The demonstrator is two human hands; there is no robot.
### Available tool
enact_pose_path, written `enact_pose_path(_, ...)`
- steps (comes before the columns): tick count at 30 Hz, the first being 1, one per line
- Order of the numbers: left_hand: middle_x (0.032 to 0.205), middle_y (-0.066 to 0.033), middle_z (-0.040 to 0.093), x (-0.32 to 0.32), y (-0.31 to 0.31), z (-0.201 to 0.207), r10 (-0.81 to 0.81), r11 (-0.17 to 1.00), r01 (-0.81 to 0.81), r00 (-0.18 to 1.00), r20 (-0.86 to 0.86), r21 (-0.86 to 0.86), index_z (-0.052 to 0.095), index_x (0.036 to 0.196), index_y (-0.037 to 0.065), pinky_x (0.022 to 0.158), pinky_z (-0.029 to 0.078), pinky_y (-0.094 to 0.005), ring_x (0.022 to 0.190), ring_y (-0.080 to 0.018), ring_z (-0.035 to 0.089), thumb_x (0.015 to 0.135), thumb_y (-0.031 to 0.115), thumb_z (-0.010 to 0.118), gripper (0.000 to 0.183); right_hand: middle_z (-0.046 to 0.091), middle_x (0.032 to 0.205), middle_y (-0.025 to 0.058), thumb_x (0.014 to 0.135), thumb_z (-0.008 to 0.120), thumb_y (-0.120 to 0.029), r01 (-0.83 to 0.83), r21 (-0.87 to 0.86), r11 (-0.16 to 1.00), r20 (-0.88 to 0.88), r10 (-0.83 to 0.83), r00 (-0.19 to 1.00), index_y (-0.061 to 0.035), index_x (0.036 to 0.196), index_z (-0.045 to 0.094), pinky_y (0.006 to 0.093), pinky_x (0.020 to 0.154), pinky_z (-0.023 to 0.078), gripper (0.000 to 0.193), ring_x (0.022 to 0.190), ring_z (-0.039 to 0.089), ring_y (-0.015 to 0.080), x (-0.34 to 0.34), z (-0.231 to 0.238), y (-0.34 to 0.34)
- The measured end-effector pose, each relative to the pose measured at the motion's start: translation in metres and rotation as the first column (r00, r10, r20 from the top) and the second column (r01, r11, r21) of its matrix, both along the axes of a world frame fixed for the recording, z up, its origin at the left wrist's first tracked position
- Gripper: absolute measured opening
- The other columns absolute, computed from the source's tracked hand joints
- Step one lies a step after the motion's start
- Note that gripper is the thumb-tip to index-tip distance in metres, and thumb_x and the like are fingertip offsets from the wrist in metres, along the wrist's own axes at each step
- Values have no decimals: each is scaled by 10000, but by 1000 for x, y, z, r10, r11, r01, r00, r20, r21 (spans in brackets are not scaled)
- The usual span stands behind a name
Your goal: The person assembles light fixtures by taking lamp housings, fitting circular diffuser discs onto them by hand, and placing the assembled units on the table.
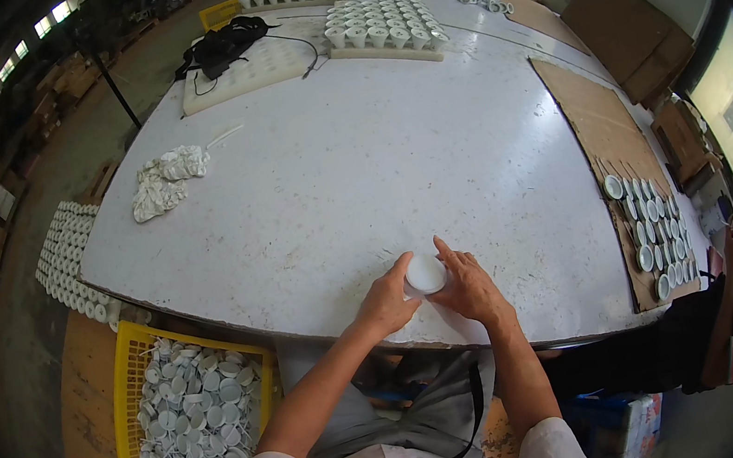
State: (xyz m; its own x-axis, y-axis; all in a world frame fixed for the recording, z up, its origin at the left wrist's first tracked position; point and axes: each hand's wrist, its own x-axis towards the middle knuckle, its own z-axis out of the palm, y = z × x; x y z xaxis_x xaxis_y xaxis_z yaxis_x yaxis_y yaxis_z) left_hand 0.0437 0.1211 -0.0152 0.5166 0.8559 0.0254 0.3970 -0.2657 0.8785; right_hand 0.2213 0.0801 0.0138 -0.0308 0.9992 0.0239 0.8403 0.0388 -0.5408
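While I look down through the head camera, both bare hands grasp one white round-faced housing (426, 273) at the table's near edge.
Taking that housing as my clock centre, I see the left hand (384, 301) clasping it from 9 o'clock and the right hand (476, 290) from 3, one right finger standing out toward 12; whether the housing rests on the white tabletop (313, 180) or just above it, I cannot tell. At 8 o'clock a yellow plastic basket (128, 422) is heaped with small white discs (196, 412). A crumpled white rag (172, 177) lies at 10, a black bundle (226, 44) with a cord at 11, and a pale tray (384, 55) of white cone-shaped housings (384, 20) at 12. Toward 3, rows of white round cups (655, 230) sit on a cardboard sheet (594, 117).
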Motion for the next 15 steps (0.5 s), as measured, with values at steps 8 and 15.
enact_pose_path(8,1100,-228,608,14,8,-24,12,969,-7,1000,-16,247,461,1271,13,797,520,-384,964,-348,631,710,44,750,631,620,1036,192,673,761,-96,-10,170,985,-135,33,990,-65,1410,354,422,845,464,842,932,568,377,12,-21,-5)
enact_pose_path(15,1136,-246,580,13,12,-20,-2,961,22,997,-73,275,465,1247,6,888,469,-433,1062,-403,557,719,51,724,590,603,1081,203,723,742,-123,-17,155,988,-190,46,981,-78,1395,393,377,842,490,759,967,596,338,12,-25,-6)
